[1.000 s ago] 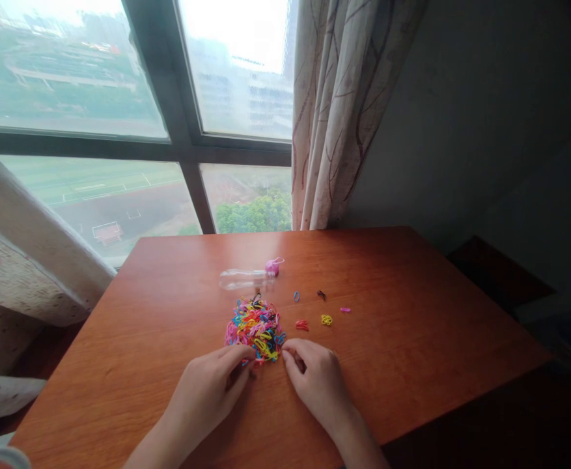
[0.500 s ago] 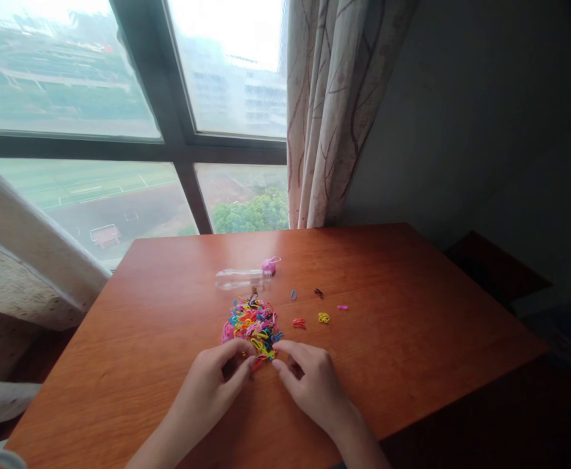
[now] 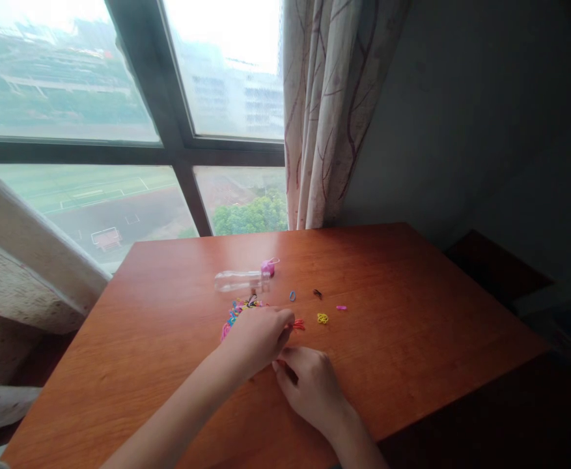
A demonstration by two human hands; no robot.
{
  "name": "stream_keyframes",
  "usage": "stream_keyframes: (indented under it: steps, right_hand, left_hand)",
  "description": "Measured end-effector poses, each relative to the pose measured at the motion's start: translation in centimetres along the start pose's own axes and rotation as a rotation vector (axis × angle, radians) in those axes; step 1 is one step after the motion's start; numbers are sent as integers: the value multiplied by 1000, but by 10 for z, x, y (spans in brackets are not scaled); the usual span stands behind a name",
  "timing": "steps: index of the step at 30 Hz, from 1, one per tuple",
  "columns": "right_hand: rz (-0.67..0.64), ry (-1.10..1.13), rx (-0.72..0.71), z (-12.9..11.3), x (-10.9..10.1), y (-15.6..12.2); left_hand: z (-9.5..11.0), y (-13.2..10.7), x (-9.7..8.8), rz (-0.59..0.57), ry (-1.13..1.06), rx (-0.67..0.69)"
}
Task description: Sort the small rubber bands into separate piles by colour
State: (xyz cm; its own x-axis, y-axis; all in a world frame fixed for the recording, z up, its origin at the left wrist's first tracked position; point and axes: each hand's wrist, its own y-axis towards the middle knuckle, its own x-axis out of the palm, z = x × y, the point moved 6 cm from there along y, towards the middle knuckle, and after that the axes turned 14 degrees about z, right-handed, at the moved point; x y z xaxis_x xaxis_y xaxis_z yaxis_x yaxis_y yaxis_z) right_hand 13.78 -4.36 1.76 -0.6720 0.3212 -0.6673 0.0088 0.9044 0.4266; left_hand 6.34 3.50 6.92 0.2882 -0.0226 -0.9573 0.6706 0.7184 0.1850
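A heap of small coloured rubber bands lies on the wooden table, mostly hidden under my left hand. That hand reaches across the heap with fingers pinched, its tips at the red bands. My right hand rests on the table just below it, fingers curled; what they hold, if anything, is hidden. Single sorted bands lie to the right: blue, dark, yellow and magenta.
A clear small bottle lies on its side behind the heap, a pink cap at its mouth. Window and curtain stand behind the table. A dark wall and a lower surface are at the right.
My left hand has moved up and right over the heap to the red bands. My right hand stayed near the heap's lower edge, shifting slightly down.
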Motion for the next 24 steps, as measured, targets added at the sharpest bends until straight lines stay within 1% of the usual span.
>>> stream_keyframes:
  steps: [3, 6, 10, 13, 16, 18, 21, 24]
  right_hand:
    - [6, -6, -1, 1, 1, -1]
    - [16, 8, 8, 2, 1, -2]
    - [23, 41, 15, 2, 1, -2]
    - [30, 56, 19, 2, 1, -1]
    - [46, 62, 33, 3, 0, 0]
    - [63, 44, 53, 4, -2, 1]
    - [98, 7, 95, 8, -4, 1]
    - [125, -79, 121, 10, -4, 0]
  left_hand:
    - [5, 17, 10, -38, -4, 89]
    - [7, 27, 19, -68, 2, 141]
    - [6, 34, 25, -78, 21, 156]
    - [3, 33, 22, -56, 34, 132]
    - [-5, 27, 12, -15, 40, 87]
    - [-14, 18, 2, 15, 47, 48]
    - [-28, -3, -9, 49, 59, -13]
    - [-46, -29, -15, 95, 57, -94]
